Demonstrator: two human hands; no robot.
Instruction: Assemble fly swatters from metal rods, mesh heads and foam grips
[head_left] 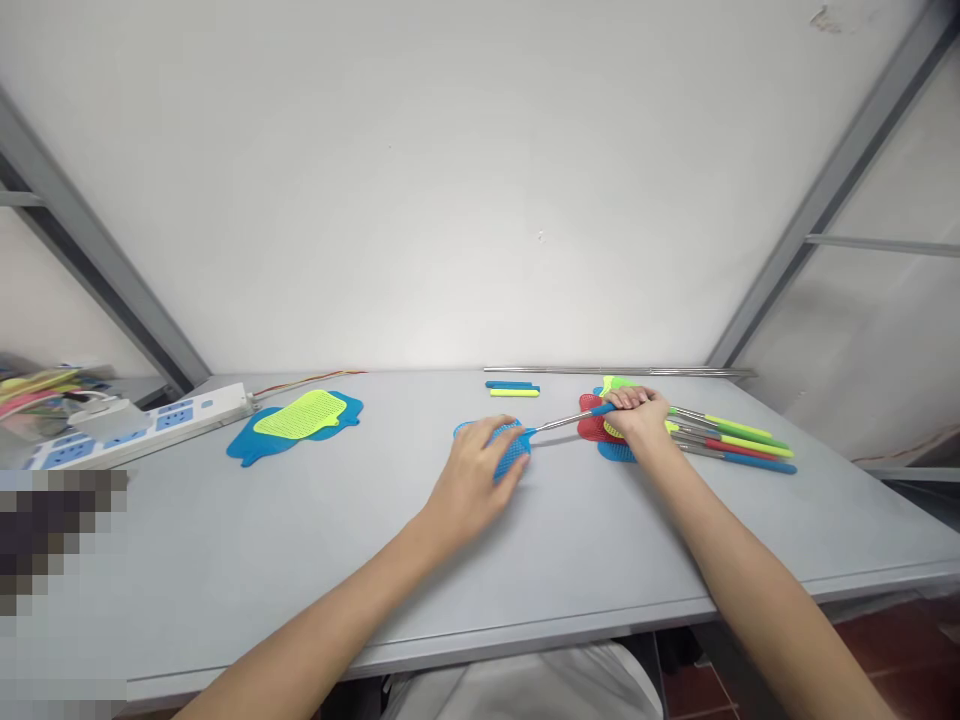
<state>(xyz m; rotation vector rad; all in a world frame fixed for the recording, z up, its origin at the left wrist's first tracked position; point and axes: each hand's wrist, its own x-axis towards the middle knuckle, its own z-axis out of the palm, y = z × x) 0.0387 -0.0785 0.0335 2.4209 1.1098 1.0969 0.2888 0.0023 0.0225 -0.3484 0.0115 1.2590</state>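
A blue fly swatter (559, 422) with a thin metal shaft lies across the middle of the table. My right hand (636, 410) is closed around its blue handle, over a pile of swatters. Over the blue mesh head, my left hand (480, 465) spreads its fingers, thumb and index apart, touching or just above it. Under and beside my right hand are swatters with a red head (589, 420) and a blue head (616, 452). Their green, yellow, red and blue handles (761, 466) point right.
Loose swatter heads, yellow (304, 415) over blue (251, 440), lie at left beside a white power strip (191, 418). Blue and yellow handle tubes (514, 393) lie at the back. Metal rods (600, 371) run along the wall. Grey frame posts (825, 190) flank the table.
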